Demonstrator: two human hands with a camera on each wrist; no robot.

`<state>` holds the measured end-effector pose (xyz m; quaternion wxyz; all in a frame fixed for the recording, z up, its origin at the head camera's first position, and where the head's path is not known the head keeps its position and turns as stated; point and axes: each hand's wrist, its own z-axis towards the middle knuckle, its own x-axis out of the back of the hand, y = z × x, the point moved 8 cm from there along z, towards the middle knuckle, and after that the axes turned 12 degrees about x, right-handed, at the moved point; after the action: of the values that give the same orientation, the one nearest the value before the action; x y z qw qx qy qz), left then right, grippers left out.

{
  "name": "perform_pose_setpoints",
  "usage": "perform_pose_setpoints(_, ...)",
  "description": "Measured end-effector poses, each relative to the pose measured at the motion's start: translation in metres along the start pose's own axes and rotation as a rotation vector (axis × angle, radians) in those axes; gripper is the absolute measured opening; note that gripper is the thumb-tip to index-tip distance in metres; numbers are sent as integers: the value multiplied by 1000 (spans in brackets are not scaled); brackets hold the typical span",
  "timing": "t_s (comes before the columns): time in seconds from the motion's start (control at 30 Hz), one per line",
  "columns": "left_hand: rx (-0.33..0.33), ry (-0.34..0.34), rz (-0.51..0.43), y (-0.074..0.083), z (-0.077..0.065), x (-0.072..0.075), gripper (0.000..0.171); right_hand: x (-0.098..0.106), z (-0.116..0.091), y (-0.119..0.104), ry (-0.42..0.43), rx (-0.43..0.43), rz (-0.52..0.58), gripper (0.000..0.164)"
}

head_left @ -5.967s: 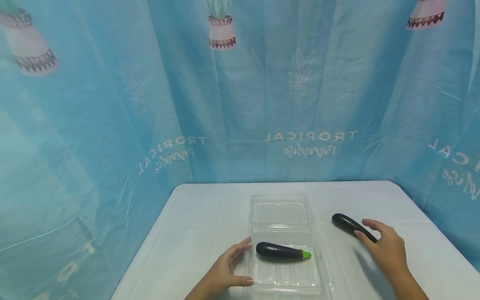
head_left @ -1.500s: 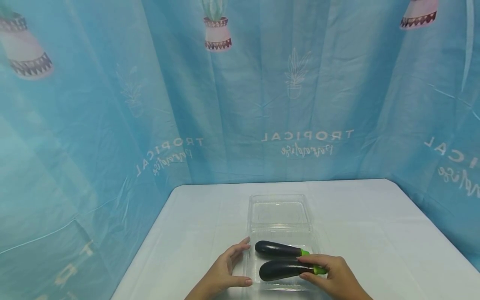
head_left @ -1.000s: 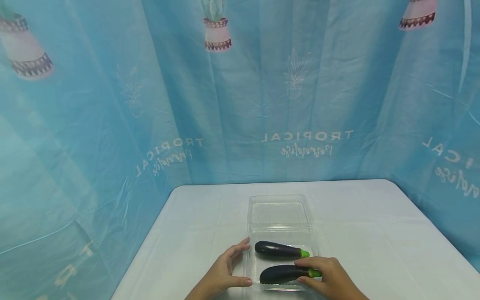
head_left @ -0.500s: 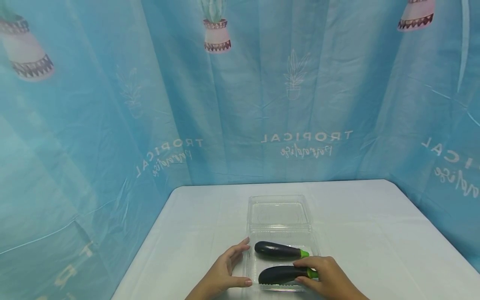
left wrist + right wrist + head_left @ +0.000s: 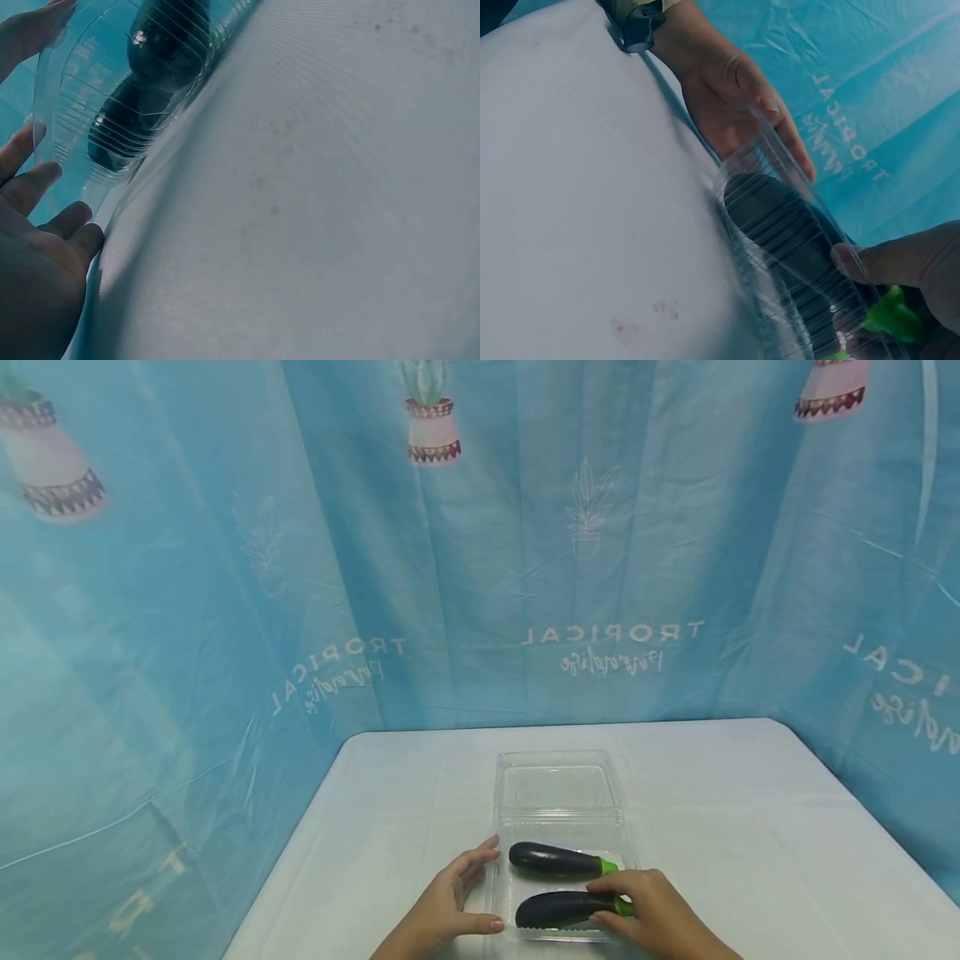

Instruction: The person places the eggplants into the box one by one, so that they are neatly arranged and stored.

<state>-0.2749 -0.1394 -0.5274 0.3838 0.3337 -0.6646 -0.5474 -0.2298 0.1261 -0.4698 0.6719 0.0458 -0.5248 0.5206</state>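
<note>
A clear plastic clamshell container lies with its lid folded back away from me. Two dark eggplants with green stem ends are in its base. The far eggplant lies crosswise, stem to the right. My right hand pinches the near eggplant by its stem end, thumb on the near side. This eggplant shows through the ridged front wall in the right wrist view. My left hand rests against the container's left side, thumb and fingers spread along the rim.
A white cloth covers the table. Blue printed curtains hang behind it and along both sides. A dark band sits on the left wrist.
The near eggplant was on the table at right six seconds ago; my right hand has brought it into the container and lowered it towards the front wall. My left hand stays put.
</note>
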Motion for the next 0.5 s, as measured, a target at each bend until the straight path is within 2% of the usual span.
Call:
perform_pose_setpoints(0.1,-5,-1,-1,0,0,1,84,-1,1,2,-20,-28,8,32)
perform_pose_setpoints(0.27,-7,-12,-5,-1,1,1,85,-1,2,2,-21,-25,7,33)
perform_pose_setpoints(0.4,-4,-13,0,-1,2,1,84,-1,2,3,-23,-54,54,34)
perform_pose_setpoints(0.5,-3,-3,11,-1,2,1,84,-1,1,2,-10,-31,69,33)
